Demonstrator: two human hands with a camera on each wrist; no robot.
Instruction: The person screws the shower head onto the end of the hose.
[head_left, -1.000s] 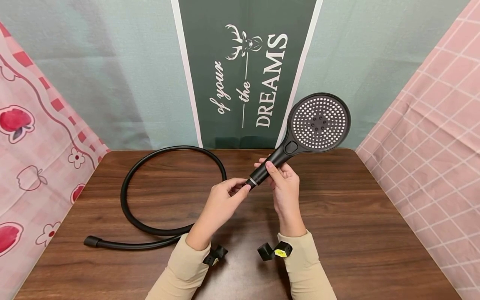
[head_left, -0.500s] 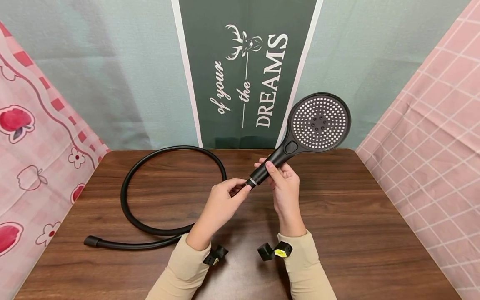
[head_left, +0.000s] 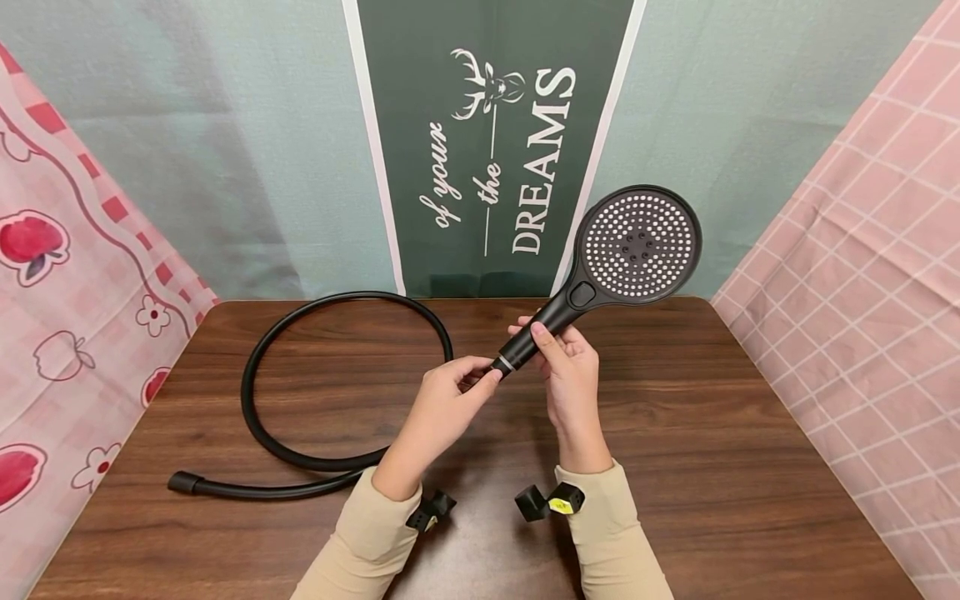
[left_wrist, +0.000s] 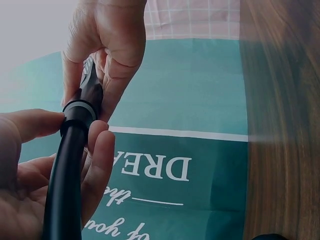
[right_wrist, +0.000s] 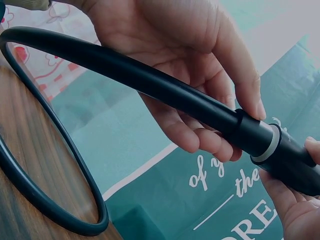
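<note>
My right hand [head_left: 572, 375] grips the handle of a black shower head [head_left: 637, 243], holding it tilted above the table with its white-nozzled face toward me. At the lower end of that handle, my left hand [head_left: 442, 408] pinches the end collar of a black shower hose [right_wrist: 254, 134] between thumb and fingers. In the right wrist view the collar meets the handle end, with a pale ring [right_wrist: 272, 142] showing between them. The left wrist view shows the hose running back from the collar over the left palm. In the head view, my left hand hides part of the hose.
The hose lies in a wide loop on the left of the wooden table [head_left: 712, 467]. Its other end, a black connector [head_left: 183, 482], rests at the front left. A green printed cloth [head_left: 495, 150] hangs behind, with pink patterned cloths [head_left: 870, 250] at the sides.
</note>
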